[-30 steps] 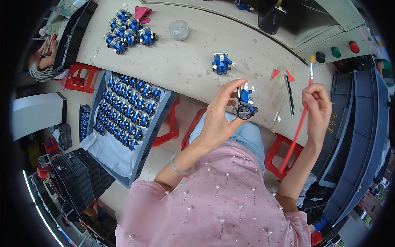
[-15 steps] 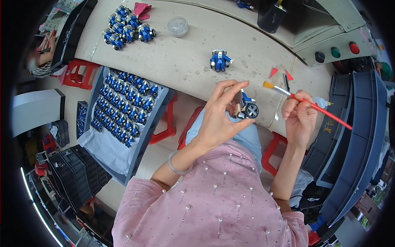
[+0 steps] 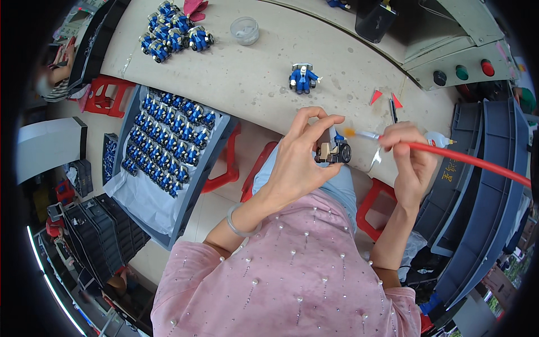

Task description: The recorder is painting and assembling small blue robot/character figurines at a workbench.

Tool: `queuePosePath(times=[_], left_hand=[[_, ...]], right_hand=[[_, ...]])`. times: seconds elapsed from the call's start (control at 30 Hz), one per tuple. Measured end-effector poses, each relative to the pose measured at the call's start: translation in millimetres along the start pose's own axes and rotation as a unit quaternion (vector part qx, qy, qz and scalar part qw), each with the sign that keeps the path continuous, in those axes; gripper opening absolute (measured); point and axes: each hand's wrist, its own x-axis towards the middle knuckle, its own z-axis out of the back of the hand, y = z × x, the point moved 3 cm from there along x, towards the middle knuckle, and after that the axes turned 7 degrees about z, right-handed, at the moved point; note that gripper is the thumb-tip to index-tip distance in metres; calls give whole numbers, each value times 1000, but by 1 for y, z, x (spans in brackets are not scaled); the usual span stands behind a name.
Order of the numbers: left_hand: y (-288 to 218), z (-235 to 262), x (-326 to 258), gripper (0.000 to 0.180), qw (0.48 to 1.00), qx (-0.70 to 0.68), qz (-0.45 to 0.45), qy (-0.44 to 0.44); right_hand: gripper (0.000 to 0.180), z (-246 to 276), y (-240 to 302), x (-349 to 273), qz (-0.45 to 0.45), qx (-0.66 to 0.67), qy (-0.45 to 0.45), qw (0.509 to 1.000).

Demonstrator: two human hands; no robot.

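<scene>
My left hand (image 3: pixel 292 151) pinches a small toy figure in a wheelchair-like seat (image 3: pixel 333 151) between thumb and fingers, above my lap near the table edge. The toy is side-on, showing a black wheel and a beige side. A red-handled paintbrush (image 3: pixel 469 158) is gripped in my right hand (image 3: pixel 409 165). Its blurred, yellowish bristles point left, close to the toy's upper part; whether they touch it I cannot tell. Another blue-suited toy figure (image 3: pixel 303 80) sits upright on the table just beyond my left hand.
More blue toys (image 3: pixel 174 35) cluster at the table's far left, by a clear round cup (image 3: pixel 245 31). A grey tray (image 3: pixel 200 188) at left holds rows of them. Red triangular pieces (image 3: pixel 375 97), a dark pen-like tool (image 3: pixel 393 109) and a squeeze bottle (image 3: pixel 439 140) lie right.
The brush has swung lower and moved left, its tip now close to the toy. In my left hand the toy has turned, showing more of its beige side.
</scene>
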Motion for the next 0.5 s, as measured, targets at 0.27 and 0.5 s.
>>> queuePosePath(times=[0.27, 0.5], left_hand=[[-5, 6, -2, 58, 999, 40, -12, -8], [-1, 8, 4, 58, 998, -31, -56, 16]], right_hand=[[15, 5, 2, 7, -28, -119, 14, 992], [12, 16, -6, 11, 20, -60, -81, 995]])
